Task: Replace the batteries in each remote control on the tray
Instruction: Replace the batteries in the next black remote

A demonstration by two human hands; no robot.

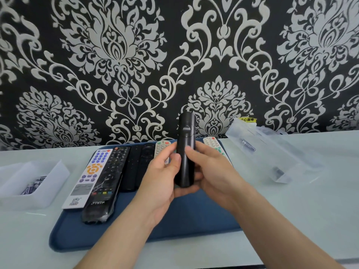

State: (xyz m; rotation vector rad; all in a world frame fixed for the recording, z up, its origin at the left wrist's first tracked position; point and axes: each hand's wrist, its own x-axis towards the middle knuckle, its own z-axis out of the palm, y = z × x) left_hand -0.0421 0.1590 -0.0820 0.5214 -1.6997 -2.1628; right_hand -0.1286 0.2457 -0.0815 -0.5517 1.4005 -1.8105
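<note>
Your left hand [163, 171] and right hand [209, 167]: close together, both curled round one smooth black plastic remote control [185, 152], thumbs pressed on its rear face. You hold it nearly upright above the dark blue tray [194, 216], buttons turned away from you. Its lower end is hidden in your palms.

On the tray, left to right:
- long white remote with blue and orange buttons [91, 171]
- black remote in crinkled clear wrap [104, 185]
- matte black remote [134, 166], partly behind your left hand
- beige remote [161, 147] and white remote with green keys [212, 145], only their tops showing

Left of the tray: frosted plastic box [48, 191], blue-and-white contents hard to make out. Right of the tray: clear plastic packet [272, 152], contents blurred. All on a pale glossy table [291, 220].
</note>
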